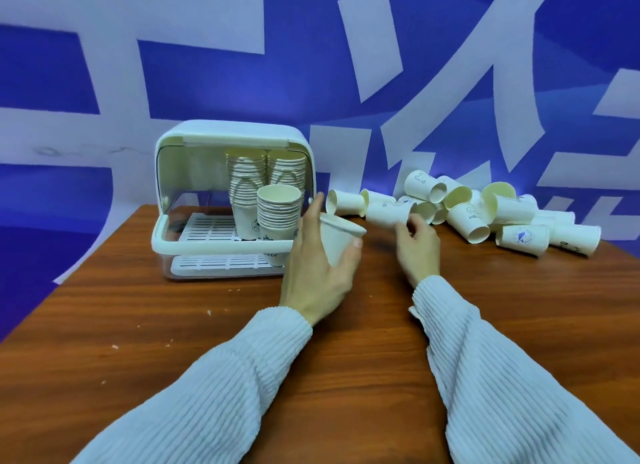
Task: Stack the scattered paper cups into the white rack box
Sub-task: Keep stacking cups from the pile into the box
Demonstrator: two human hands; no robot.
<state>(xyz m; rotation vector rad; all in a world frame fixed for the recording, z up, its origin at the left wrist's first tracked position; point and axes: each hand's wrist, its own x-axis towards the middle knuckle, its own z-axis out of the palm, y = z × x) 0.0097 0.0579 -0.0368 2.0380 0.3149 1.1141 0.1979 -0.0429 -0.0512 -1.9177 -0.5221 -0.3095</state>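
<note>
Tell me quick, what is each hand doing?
Left hand: holds a cup.
Right hand: holds nothing, fingers loosely curled, near the cup pile.

White plastic rack box, lid raised, contains three upright stacks of white paper cups. One cup in my left hand. Loose cups heaped, toppled, at right.
</note>
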